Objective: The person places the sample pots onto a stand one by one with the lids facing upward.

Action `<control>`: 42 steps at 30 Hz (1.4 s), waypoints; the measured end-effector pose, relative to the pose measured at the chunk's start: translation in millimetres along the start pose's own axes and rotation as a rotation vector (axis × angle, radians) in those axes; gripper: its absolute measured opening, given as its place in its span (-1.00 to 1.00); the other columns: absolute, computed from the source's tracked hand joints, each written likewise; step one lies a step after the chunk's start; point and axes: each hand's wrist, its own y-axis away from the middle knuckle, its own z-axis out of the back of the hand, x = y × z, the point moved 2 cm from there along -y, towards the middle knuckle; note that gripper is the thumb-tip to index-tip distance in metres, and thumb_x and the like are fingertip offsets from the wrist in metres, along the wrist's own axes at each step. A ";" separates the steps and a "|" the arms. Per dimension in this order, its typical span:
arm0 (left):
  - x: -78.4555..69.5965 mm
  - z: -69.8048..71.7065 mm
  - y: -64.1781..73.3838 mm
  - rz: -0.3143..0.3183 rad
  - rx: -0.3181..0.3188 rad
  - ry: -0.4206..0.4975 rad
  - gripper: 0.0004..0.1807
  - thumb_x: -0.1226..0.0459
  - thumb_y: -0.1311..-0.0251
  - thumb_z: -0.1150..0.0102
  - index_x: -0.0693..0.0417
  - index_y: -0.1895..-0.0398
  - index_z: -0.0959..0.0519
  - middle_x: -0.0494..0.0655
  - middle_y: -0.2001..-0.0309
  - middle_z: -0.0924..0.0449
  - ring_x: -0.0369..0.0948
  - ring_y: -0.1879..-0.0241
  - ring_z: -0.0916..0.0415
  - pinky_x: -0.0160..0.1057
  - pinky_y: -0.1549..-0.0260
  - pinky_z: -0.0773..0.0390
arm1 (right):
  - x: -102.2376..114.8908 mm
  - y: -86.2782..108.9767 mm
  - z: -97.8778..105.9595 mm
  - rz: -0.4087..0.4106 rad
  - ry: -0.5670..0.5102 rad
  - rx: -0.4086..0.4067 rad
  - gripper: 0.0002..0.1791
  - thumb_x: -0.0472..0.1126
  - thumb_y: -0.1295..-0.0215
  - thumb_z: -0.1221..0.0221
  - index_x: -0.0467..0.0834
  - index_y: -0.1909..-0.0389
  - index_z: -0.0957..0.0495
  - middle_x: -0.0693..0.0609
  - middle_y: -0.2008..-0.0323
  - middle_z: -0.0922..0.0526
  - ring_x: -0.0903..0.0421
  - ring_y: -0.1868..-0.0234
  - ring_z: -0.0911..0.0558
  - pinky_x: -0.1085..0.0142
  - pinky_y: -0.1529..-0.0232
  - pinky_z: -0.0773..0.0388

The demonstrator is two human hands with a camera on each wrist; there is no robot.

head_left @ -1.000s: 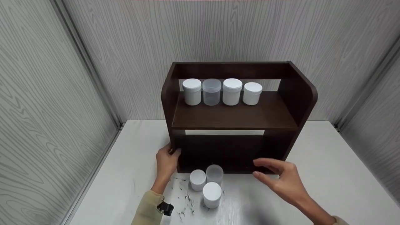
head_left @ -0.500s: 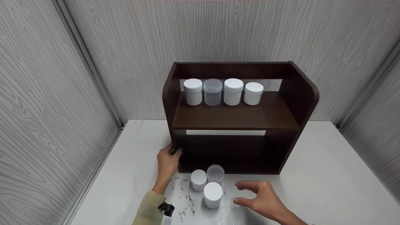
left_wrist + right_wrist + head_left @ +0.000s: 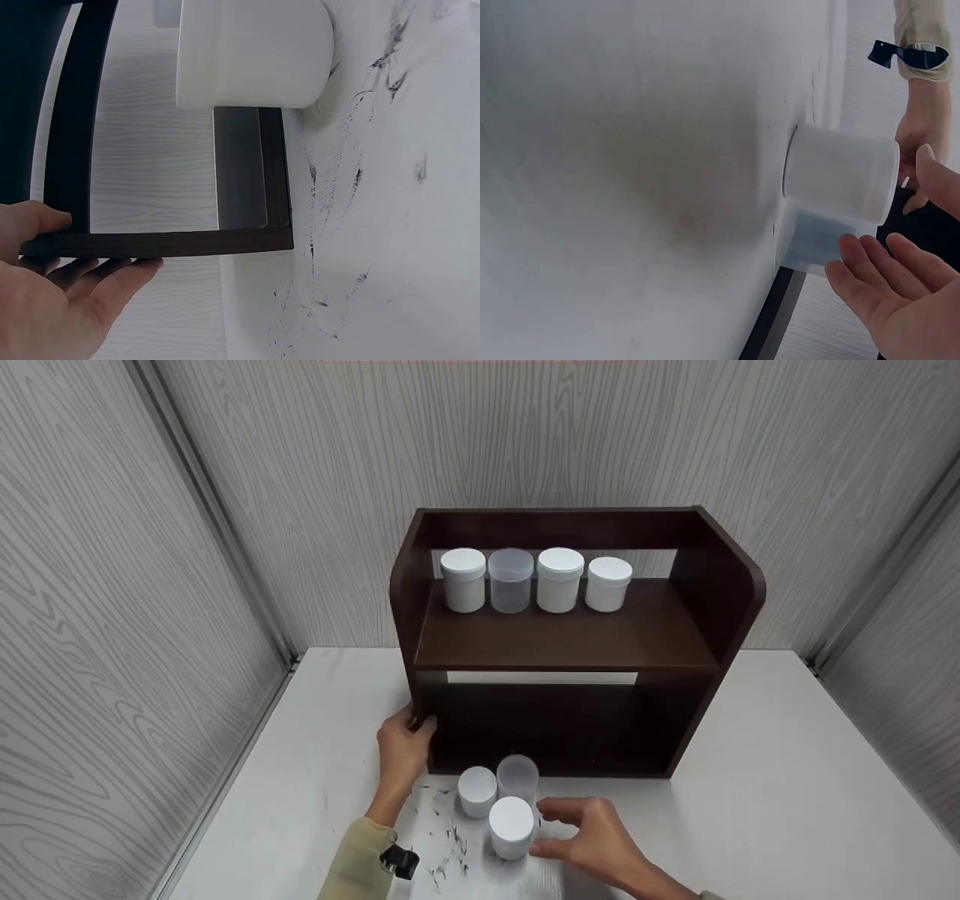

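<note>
My left hand grips the left side panel of a dark brown two-tier shelf; in the left wrist view its thumb and fingers lie on opposite faces of that panel. Before the shelf, three lidded jars stand upright on the table: a short white jar, a translucent jar and, nearest me, a white jar. My right hand is just right of the nearest jar, thumb and fingers spread apart, fingertips right at its side. The right wrist view shows those fingers loosely extended beside the jars.
Along the upper tier stand a white jar, a translucent jar, another white jar and a shorter white one. Dark scuffs mark the white table. Grey wood-grain panels enclose the back and sides.
My right hand has come down and leftward from the shelf's lower right front to the nearest white jar. The left hand keeps its grip on the panel, and the jars stand where they were.
</note>
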 end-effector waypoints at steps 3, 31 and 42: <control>-0.1 -0.3 0.0 0.000 0.000 0.003 -0.52 0.38 -0.42 -0.20 0.50 -0.32 -0.50 0.38 -0.17 -0.63 0.18 -0.17 -0.63 0.07 -0.11 -0.64 | -2.2 -3.3 -5.5 0.013 0.004 -0.009 -0.41 -0.06 -0.03 -0.64 -0.17 -0.10 -0.76 0.04 0.03 -0.81 -0.04 -0.04 -0.75 0.00 -0.15 -0.64; 1.7 0.1 -1.5 -0.007 -0.017 -0.001 -0.60 0.39 -0.36 -0.24 0.47 -0.19 -0.61 0.33 -0.09 -0.69 0.16 -0.12 -0.66 0.08 -0.11 -0.64 | -2.9 -13.6 -20.9 0.020 -0.005 0.009 -0.37 -0.06 0.00 -0.64 -0.11 -0.15 -0.75 0.10 -0.02 -0.79 -0.01 -0.12 -0.73 0.04 -0.16 -0.64; 1.1 -0.2 -0.9 -0.002 -0.027 -0.015 -0.59 0.39 -0.34 -0.27 0.44 -0.20 -0.62 0.32 -0.09 -0.69 0.15 -0.11 -0.67 0.08 -0.09 -0.65 | -2.3 -14.7 -23.0 0.002 -0.007 0.008 -0.36 -0.07 0.01 -0.64 -0.11 -0.15 -0.75 0.07 -0.04 -0.79 -0.05 -0.11 -0.73 0.02 -0.14 -0.65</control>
